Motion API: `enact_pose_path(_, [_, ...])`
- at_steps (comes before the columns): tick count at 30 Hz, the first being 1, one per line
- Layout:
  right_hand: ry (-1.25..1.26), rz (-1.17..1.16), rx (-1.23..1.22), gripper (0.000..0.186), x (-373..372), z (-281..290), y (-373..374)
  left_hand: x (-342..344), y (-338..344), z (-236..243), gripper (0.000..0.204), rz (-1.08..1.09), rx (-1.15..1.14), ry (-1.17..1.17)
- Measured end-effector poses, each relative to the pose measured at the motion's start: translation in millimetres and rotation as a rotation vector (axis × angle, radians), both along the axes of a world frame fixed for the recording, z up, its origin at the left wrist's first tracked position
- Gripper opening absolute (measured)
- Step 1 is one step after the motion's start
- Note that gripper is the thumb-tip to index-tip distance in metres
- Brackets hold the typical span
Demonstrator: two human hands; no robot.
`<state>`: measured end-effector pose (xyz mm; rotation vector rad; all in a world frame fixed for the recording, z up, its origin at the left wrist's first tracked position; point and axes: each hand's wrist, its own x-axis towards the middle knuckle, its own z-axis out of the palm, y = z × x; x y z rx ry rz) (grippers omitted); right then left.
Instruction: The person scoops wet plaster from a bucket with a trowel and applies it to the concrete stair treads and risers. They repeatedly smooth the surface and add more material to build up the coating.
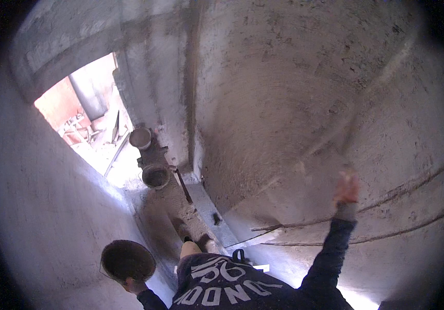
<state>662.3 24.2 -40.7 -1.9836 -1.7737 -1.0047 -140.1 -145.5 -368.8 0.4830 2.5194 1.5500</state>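
My left hand (135,285) grips the near edge of a dark round bucket (128,261) at the lower left. A thin wire handle hangs at the bucket's left side, and its inside is dark, so I cannot tell what it holds. My right arm reaches out to the right, up in front of a rough plastered wall (284,108). The right hand (347,188) is smeared by motion, and I cannot make out its fingers or anything in them.
Two more buckets, one farther (140,138) and one nearer (156,176), stand on the floor by a bright doorway (90,116). Near them a dark bar (184,187) leans over a pale ledge (206,206). Two long grooves (402,194) cross the right wall. Rubble lies beyond the doorway.
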Motion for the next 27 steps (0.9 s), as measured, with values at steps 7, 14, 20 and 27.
enact_pose_path(7, [0.669,-0.033,-0.432,0.060,-103.1,-24.9,114.2,53.9,23.2,33.4,0.026,-0.218,-0.348,-0.032])
enact_pose_path(14, [-0.083,-0.183,-0.756,0.048,39.8,37.2,125.4,56.6,42.2,-33.1,0.032,-0.432,-0.397,0.048])
enact_pose_path(20, [0.312,-0.397,-0.260,0.057,-6.8,168.9,59.4,47.3,61.1,-41.7,0.041,-0.461,-0.584,0.139])
enact_pose_path(27, [-0.070,-0.344,-0.138,0.047,-110.7,257.5,7.9,49.5,74.9,-60.2,0.042,-0.122,0.277,-0.458])
